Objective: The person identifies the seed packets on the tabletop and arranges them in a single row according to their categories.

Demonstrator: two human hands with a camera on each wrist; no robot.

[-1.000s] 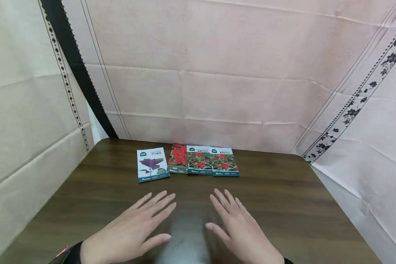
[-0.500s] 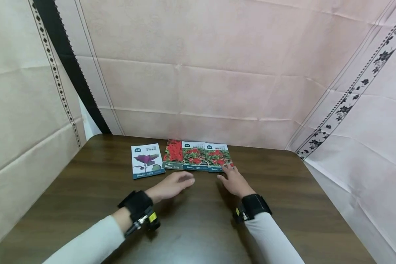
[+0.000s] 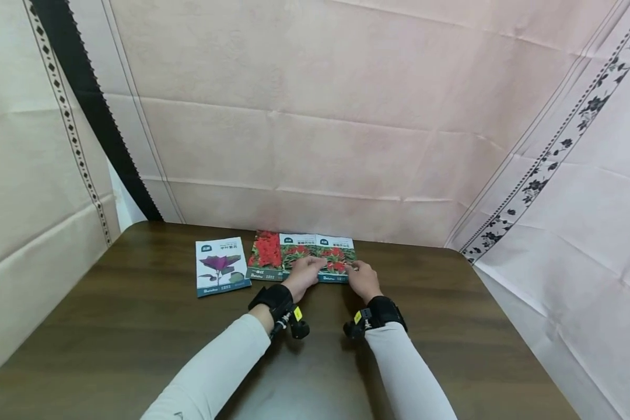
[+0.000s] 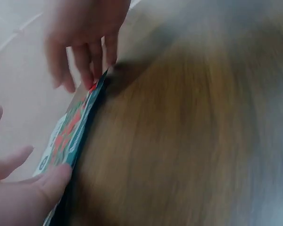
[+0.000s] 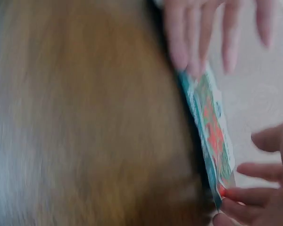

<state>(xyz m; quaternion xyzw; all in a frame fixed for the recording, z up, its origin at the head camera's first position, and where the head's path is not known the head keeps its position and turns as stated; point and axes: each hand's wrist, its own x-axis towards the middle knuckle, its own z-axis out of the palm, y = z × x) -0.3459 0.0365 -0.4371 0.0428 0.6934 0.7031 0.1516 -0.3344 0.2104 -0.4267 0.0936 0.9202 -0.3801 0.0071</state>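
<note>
Four-cornered flower seed packets lie in a row at the table's far side. My left hand (image 3: pixel 303 276) reaches over the two matching packets with red blooms and green leaves, its thumb on the lower border of the right-hand red-and-green packet (image 3: pixel 333 253). Beside that packet's right edge is my right hand (image 3: pixel 364 281), fingertips at its lower right corner. The left wrist view shows the left thumb (image 4: pixel 56 181) on the packet, other fingers spread. Partly covered by the left hand is the other red-and-green packet (image 3: pixel 293 240). Both wrist views are blurred.
Left of these lie a red-flower packet (image 3: pixel 265 255) and, slightly apart, a white packet with a purple plant (image 3: pixel 221 266). The brown wooden table (image 3: pixel 110 326) ends at a pale cloth (image 3: pixel 294 134) hung behind and at both sides.
Both hands have moved forward from the near table to the red-and-green packets. The left hand has also moved right, onto the packets. The head view has shifted, and the packets keep their order.
</note>
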